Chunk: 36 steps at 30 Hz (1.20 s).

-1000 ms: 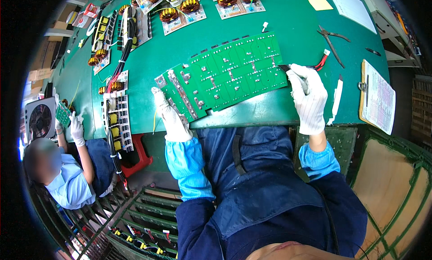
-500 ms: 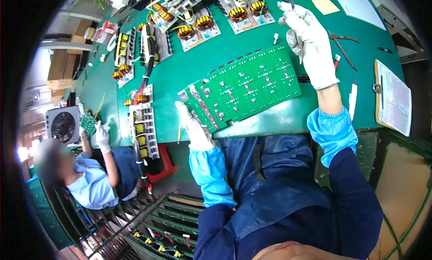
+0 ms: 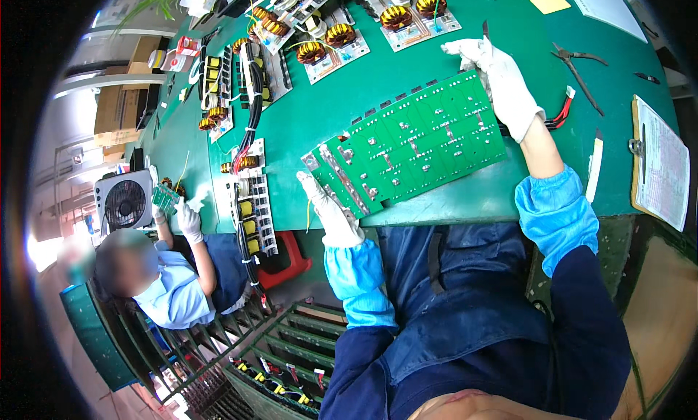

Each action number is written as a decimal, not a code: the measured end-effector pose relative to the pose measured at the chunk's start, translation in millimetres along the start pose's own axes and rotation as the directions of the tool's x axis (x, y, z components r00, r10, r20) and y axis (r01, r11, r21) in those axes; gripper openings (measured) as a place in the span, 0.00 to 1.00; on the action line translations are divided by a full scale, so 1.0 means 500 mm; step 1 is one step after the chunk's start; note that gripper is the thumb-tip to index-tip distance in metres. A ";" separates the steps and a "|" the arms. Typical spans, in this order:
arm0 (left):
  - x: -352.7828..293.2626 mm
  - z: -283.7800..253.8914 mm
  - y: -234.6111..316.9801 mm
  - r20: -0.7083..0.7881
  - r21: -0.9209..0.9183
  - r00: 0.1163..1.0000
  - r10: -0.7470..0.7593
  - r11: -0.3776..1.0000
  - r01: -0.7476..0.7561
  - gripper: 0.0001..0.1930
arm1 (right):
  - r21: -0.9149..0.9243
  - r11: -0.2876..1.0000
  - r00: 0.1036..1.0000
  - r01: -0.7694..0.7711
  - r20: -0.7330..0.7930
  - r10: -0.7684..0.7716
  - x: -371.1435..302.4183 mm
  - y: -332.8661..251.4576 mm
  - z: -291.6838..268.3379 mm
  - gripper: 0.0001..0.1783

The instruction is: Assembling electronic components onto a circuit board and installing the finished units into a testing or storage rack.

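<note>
A large green circuit board (image 3: 422, 144) is in front of me, solder side up, with dark parts showing along its far edge. My left hand (image 3: 329, 213), in a white glove, grips its near-left corner, thumb along the edge and the other fingers hidden below. At the far-right corner is my gloved right hand (image 3: 502, 82), overlapping the board's edge. A slim dark-tipped tool (image 3: 486, 30) pokes up between its fingers; its exact kind is unclear. Whether this hand also grips the board is hidden. Red and black leads (image 3: 561, 116) with a white connector emerge beside my right wrist.
Pliers (image 3: 579, 74), a white-handled blade (image 3: 595, 165) and a clipboard (image 3: 658, 165) lie on the right. Boards with yellow-black coils (image 3: 339, 34) stand at the back. Cabled assemblies (image 3: 251, 209) run down the left. A co-worker (image 3: 174, 274) sits left, near a fan (image 3: 125, 202).
My right hand has come down from above the board to its far-right corner. My left hand keeps its hold on the near-left corner. The whole view has shifted slightly.
</note>
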State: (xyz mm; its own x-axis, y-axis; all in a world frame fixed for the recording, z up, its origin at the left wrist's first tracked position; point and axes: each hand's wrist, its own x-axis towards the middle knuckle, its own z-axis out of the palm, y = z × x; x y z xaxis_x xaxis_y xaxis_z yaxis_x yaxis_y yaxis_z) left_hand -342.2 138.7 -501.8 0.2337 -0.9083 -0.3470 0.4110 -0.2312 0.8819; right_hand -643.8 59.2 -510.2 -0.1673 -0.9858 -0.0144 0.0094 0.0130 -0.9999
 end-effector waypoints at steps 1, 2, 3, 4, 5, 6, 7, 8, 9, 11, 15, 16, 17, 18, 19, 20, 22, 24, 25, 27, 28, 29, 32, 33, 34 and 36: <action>0.000 0.002 0.000 -0.005 0.001 1.000 -0.001 1.000 0.001 0.40 | -0.025 0.999 0.999 0.040 0.002 -0.040 -0.003 -0.003 0.000 0.26; -0.001 0.005 0.001 0.019 -0.001 1.000 0.020 1.000 -0.020 0.40 | -0.024 0.999 0.999 0.037 0.007 -0.037 -0.003 -0.007 -0.001 0.26; -0.001 0.006 0.001 0.043 -0.004 0.998 0.040 0.999 -0.040 0.40 | 0.058 0.998 0.999 -0.036 0.015 0.035 -0.002 -0.011 -0.002 0.26; 0.003 0.001 0.000 0.037 -0.005 0.998 0.043 0.999 -0.042 0.40 | 0.140 0.984 0.994 -0.107 0.030 0.104 0.000 -0.014 -0.001 0.26; 0.008 -0.009 -0.002 0.049 -0.018 0.998 0.036 0.999 -0.035 0.40 | 0.114 0.991 0.997 -0.069 0.044 0.064 0.005 -0.004 -0.006 0.24; 0.012 -0.011 -0.004 0.064 -0.032 0.998 0.024 0.999 -0.022 0.39 | 0.111 0.991 0.997 -0.071 0.046 0.066 0.008 0.005 -0.008 0.24; 0.013 -0.013 -0.007 0.062 -0.035 0.998 0.022 0.999 -0.020 0.39 | 0.060 0.998 0.999 -0.023 0.026 0.022 0.011 0.012 -0.009 0.24; 0.013 -0.014 -0.009 0.065 0.025 0.998 0.009 1.000 -0.010 0.41 | 0.009 1.000 1.000 0.024 0.008 -0.025 0.011 0.016 -0.011 0.23; 0.011 -0.016 -0.007 0.062 0.086 0.998 0.001 0.996 -0.006 0.43 | 0.010 1.000 1.000 0.024 0.016 -0.024 0.009 0.010 -0.008 0.23; 0.012 -0.019 -0.005 0.057 0.090 0.998 0.019 0.996 -0.024 0.44 | 0.026 0.999 0.999 -0.038 0.026 0.037 0.003 -0.007 -0.003 0.22; 0.019 -0.027 -0.008 0.084 0.077 0.996 -0.022 0.997 0.015 0.44 | -0.001 0.999 0.999 0.046 0.024 -0.046 0.006 -0.001 -0.014 0.21; 0.018 -0.026 -0.007 0.079 0.074 0.997 -0.019 0.997 0.014 0.44 | -0.023 1.000 1.000 -0.004 0.011 0.005 0.004 -0.013 -0.015 0.21; 0.016 -0.025 -0.007 0.072 0.055 0.997 -0.019 0.998 0.015 0.44 | -0.046 0.997 0.998 -0.055 -0.003 0.055 0.001 -0.022 -0.014 0.22; 0.016 -0.022 -0.007 0.066 0.035 0.998 -0.019 0.999 0.017 0.44 | -0.049 0.997 0.998 -0.054 0.004 0.055 -0.003 -0.029 -0.006 0.22; 0.017 -0.022 -0.008 0.060 0.029 0.998 -0.018 0.999 0.016 0.44 | -0.181 0.973 0.980 0.146 -0.105 -0.166 -0.009 -0.035 0.009 0.24; 0.017 -0.023 -0.008 0.089 0.004 0.996 -0.023 1.000 0.023 0.44 | -0.325 0.890 0.903 0.319 -0.179 -0.390 -0.019 -0.044 0.025 0.27; 0.019 -0.027 -0.008 0.103 -0.032 0.995 -0.015 0.999 0.018 0.44 | -0.483 0.765 0.833 0.427 -0.120 -0.540 -0.065 -0.084 0.064 0.23; 0.017 -0.021 -0.001 0.177 -0.038 0.983 0.043 0.999 -0.036 0.43 | -0.479 0.673 0.794 0.564 0.090 -0.601 -0.094 -0.098 0.083 0.18; 0.011 -0.011 0.003 0.168 -0.042 0.985 0.044 0.998 -0.037 0.43 | -0.587 0.438 0.673 0.681 0.266 -0.690 -0.103 -0.104 0.087 0.17; -0.005 0.014 0.012 0.116 -0.049 0.993 0.022 0.999 -0.016 0.38 | -0.525 0.254 0.532 0.812 0.487 -0.693 -0.113 -0.101 0.098 0.18; -0.005 0.010 0.013 0.108 -0.051 0.994 0.023 0.999 -0.018 0.38 | -0.545 0.194 0.532 0.816 0.574 -0.622 -0.127 -0.106 0.102 0.16; -0.005 0.006 0.014 0.112 -0.035 0.993 0.025 0.999 -0.021 0.39 | -0.545 0.181 0.536 0.819 0.613 -0.581 -0.133 -0.106 0.108 0.16; -0.003 -0.008 0.014 0.147 -0.043 0.989 0.001 0.999 0.006 0.39 | -0.548 0.161 0.540 0.821 0.652 -0.533 -0.130 -0.111 0.106 0.16; -0.004 -0.009 0.015 0.174 -0.060 0.984 -0.023 0.998 0.034 0.39 | -0.549 0.161 0.541 0.820 0.653 -0.530 -0.128 -0.111 0.104 0.15; -0.005 -0.008 0.014 0.173 -0.064 0.985 -0.024 0.997 0.036 0.39 | -0.548 0.159 0.540 0.821 0.656 -0.528 -0.126 -0.107 0.102 0.15; -0.007 -0.004 0.015 0.162 -0.005 0.987 -0.005 1.000 0.005 0.39 | -0.555 0.169 0.544 0.814 0.630 -0.554 -0.124 -0.096 0.100 0.16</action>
State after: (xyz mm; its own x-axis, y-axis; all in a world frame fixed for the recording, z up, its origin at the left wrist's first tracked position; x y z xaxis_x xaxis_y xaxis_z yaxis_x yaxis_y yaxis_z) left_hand -338.3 140.7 -494.4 0.0859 -0.9517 -0.2947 0.4167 -0.2344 0.8783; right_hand -584.6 111.2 -460.8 0.5250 -0.6493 0.5502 -0.6820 -0.7077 -0.1845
